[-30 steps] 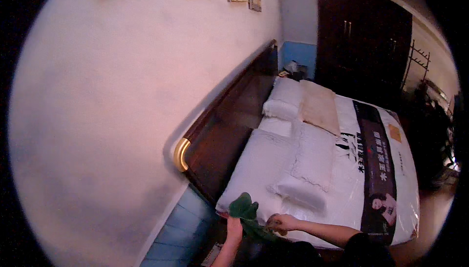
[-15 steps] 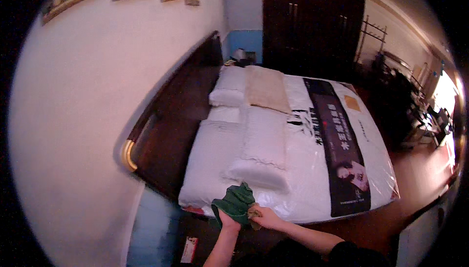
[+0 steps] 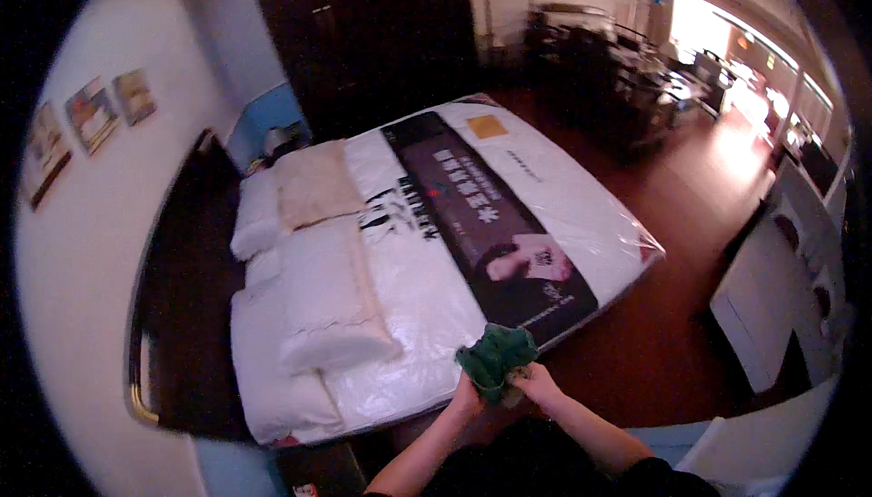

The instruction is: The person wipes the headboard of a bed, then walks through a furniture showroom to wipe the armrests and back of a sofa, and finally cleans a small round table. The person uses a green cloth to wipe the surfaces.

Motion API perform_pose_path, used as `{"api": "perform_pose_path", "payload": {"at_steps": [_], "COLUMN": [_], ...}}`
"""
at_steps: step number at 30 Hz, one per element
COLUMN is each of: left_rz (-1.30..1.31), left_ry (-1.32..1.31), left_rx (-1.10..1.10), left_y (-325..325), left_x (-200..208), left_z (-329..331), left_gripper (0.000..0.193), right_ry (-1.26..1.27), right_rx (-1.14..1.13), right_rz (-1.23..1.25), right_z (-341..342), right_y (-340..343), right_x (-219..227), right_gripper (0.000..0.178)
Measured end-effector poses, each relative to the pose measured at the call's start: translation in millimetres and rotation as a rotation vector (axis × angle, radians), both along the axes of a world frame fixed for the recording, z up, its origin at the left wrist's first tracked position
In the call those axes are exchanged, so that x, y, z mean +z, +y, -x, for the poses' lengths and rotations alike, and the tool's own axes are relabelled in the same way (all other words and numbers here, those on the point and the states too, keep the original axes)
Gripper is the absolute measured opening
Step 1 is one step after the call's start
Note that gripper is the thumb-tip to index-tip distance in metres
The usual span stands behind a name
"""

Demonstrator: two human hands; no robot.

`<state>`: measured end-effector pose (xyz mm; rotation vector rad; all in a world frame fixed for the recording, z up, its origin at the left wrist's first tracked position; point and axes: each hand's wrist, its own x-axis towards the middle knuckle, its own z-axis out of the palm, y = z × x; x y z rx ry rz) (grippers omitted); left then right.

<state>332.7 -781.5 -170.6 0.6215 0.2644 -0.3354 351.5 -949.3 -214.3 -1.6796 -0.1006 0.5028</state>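
Observation:
A crumpled dark green cloth [image 3: 495, 356] is bunched up in front of me, over the near edge of the bed. My left hand [image 3: 468, 397] is closed on its lower left side, with the fingers mostly behind the folds. On the other side, my right hand [image 3: 542, 386] pinches a small crumpled brownish piece [image 3: 519, 377] against the cloth. Whether that piece is part of the green cloth or separate, I cannot tell. Just beyond my hands lies the plastic-wrapped white mattress [image 3: 427, 315] with a dark printed band [image 3: 481, 215] across it.
White pillows [image 3: 331, 297] and a beige one [image 3: 313, 183] lie by the dark headboard [image 3: 186, 297]. A dark wardrobe [image 3: 372, 34] stands at the far wall. Reddish-brown floor [image 3: 618, 333] runs along the bed's right side, with a pale panel [image 3: 754, 315] leaning at right.
My view has swung to the right, so the bed appears further left and more floor shows. Both hands still hold the green cloth, now nearer the mattress's dark band in view.

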Motion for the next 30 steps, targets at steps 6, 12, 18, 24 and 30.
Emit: {"api": "perform_pose_path", "payload": {"at_steps": [6, 12, 18, 24, 30], "left_rz": [-0.095, 0.023, -0.088, 0.146, -0.114], "left_ry": [0.071, -0.087, -0.033, 0.096, 0.177], "left_rx": [-0.169, -0.366, -0.413, -0.547, -0.624], "left_y": [-141.5, -218.7, -277.9, -358.1, -469.6], "left_x": [25.8, 35.5, 33.0, 46.2, 44.1], "left_z": [-60.0, -112.3, -201.7, -328.3, -422.7], "left_gripper": [0.058, 0.064, 0.073, 0.071, 0.059], "right_ry": [0.204, 0.511, 0.194, -0.096, -0.2], "right_rx": [-0.292, -0.292, -0.217, -0.448, -0.732], "right_rz": [-0.235, -0.625, 0.08, 0.22, 0.199], "right_z": [-16.0, -54.6, -144.5, -236.9, -309.8], "right_y": [-146.3, -234.8, -301.6, -408.6, -511.5], "right_x": [13.2, 33.8, 42.6, 58.8, 122.5], "right_gripper": [0.037, 0.039, 0.026, 0.027, 0.02]}}
